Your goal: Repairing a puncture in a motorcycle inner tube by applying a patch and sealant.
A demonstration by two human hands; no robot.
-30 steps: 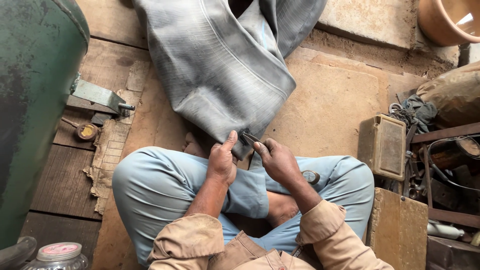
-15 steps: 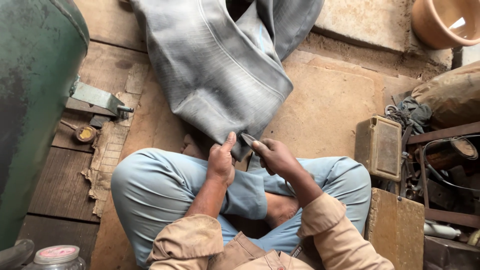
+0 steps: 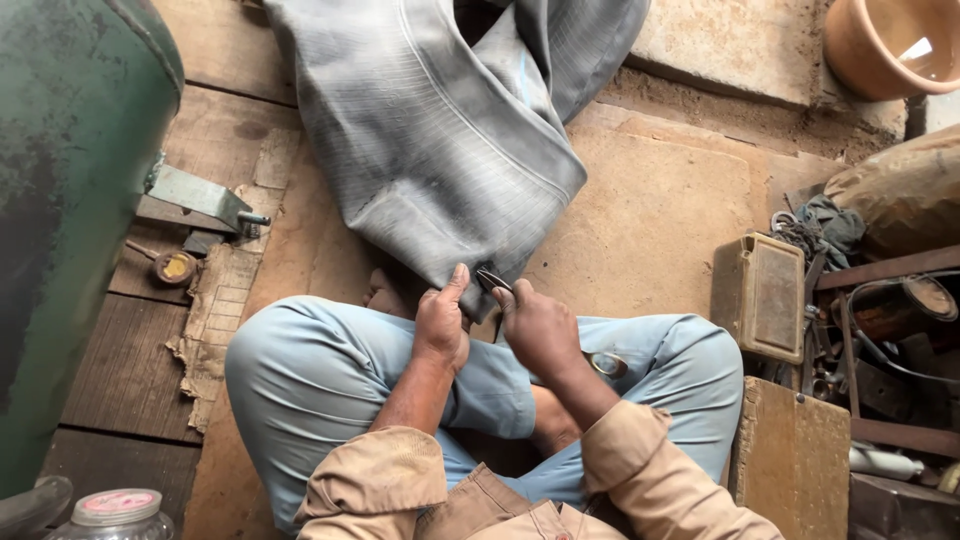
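Nearby, clay pot (image 3: 885, 45) holds water; jar (image 3: 115, 512) lidded.

**Single head cam, steep downward view**

One view only, so nothing is shared with a second camera. Worn on the head, it looks almost straight down over the person's own crossed legs, arms entering from the bottom edge. Close range: the left hand (image 3: 442, 325) and right hand (image 3: 536, 330) sit just below centre, pinching the grey rubber tube (image 3: 440, 140), which runs up beyond the grip. Floor fills the frame.
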